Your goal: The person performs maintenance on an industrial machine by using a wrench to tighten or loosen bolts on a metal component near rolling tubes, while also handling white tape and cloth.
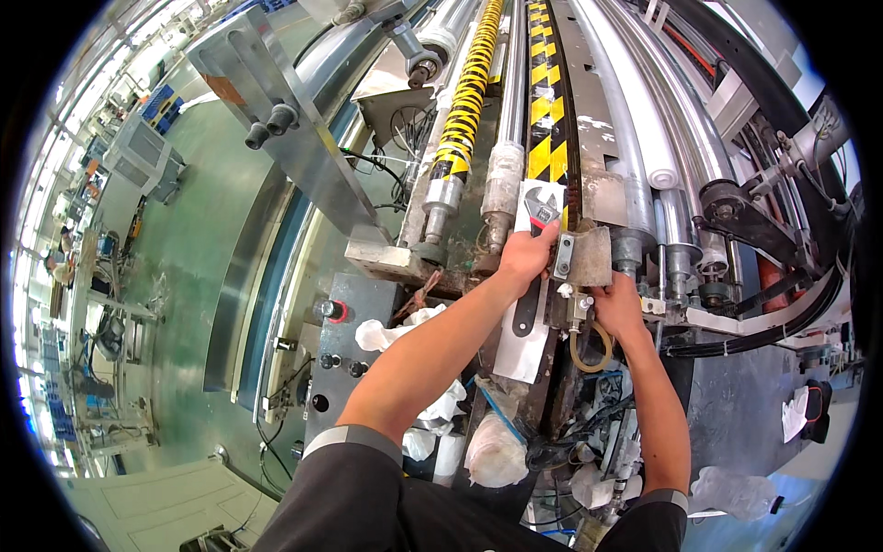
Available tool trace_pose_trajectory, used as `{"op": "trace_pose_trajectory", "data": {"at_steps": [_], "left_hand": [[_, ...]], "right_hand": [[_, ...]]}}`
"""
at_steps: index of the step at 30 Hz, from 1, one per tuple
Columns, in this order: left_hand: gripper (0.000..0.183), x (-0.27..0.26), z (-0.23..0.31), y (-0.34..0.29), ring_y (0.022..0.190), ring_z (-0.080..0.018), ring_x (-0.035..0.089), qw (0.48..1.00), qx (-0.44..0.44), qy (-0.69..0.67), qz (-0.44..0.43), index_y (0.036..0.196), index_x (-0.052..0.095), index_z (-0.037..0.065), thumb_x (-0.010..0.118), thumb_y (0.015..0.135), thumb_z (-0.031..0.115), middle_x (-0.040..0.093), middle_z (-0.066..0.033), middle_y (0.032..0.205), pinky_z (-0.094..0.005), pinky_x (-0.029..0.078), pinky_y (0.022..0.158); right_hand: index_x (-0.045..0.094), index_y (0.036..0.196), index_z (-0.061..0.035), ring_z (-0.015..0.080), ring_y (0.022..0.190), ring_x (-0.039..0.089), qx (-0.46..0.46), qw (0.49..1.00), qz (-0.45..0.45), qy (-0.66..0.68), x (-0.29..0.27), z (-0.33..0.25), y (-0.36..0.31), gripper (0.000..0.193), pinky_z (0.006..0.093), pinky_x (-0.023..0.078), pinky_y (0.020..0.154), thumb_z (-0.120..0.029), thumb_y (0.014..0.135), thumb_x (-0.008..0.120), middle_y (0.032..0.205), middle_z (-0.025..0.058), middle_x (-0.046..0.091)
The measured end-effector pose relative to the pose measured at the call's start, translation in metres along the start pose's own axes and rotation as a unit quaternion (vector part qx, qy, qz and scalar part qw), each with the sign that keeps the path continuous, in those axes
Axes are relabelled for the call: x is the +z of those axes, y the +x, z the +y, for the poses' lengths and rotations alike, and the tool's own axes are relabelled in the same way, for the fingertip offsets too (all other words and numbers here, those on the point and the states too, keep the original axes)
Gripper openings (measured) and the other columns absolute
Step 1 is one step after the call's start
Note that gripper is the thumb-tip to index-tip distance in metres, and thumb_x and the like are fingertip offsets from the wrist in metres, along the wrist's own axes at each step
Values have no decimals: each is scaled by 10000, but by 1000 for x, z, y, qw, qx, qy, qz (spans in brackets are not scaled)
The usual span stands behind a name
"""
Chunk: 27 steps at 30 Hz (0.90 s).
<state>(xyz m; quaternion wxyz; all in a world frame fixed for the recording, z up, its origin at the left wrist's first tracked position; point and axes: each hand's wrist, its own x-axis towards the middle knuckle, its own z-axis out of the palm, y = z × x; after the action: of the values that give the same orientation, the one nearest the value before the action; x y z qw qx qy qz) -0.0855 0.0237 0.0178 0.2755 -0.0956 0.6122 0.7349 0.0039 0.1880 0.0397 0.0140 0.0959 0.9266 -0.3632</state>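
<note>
My left hand (527, 257) is closed around the middle of an adjustable wrench (539, 208). The wrench's jaw and a red mark show above the hand, and its dark handle end with a hole shows below. Beneath the wrench lies a white sheet (522, 359) on the machine frame. My right hand (620, 304) is just below a worn metal plate (590, 258), by the end of a metal roller (629, 247). Its fingers are curled in, and what they grip is hidden. A small fitting with a looped yellowish tube (604, 354) sits between my hands.
Long rollers run away from me, one wrapped in yellow-black tape (464, 120). A metal arm (285, 129) stands at left, above a control panel (345, 317) with knobs. White crumpled wrapping (497, 453) and cables lie close to me. A plastic bottle (731, 492) rests at lower right.
</note>
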Motion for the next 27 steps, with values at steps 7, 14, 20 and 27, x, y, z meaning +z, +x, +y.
{"op": "trace_pose_trajectory", "data": {"at_steps": [7,14,20,27], "left_hand": [[212,2,1,-3,513,-92,441,997,12,-71,-9,899,522,30,580,900,234,491,-10,659,-258,372,441],[192,-3,-6,-2,494,-93,439,998,59,-14,-15,879,532,29,596,907,207,496,2,639,-260,374,441],[260,3,-3,0,493,-104,458,999,30,-7,27,845,547,32,589,916,279,513,-14,627,-269,384,451],[336,0,-9,2,543,-132,497,999,34,-35,9,947,542,-28,581,901,303,533,-52,689,-286,413,466]], "right_hand": [[651,997,-35,402,764,612,26,999,0,-31,-1,-1,2,224,434,472,676,-124,814,557,779,235,628],[650,977,-31,401,744,609,10,1000,3,-20,2,7,4,217,443,466,663,-145,812,567,746,235,619],[651,978,-34,402,745,608,1,1000,14,-22,2,3,3,223,444,466,663,-143,806,560,743,236,618],[654,991,-39,410,759,607,-12,1000,14,-17,3,10,5,237,450,468,674,-139,799,558,745,238,618]]}}
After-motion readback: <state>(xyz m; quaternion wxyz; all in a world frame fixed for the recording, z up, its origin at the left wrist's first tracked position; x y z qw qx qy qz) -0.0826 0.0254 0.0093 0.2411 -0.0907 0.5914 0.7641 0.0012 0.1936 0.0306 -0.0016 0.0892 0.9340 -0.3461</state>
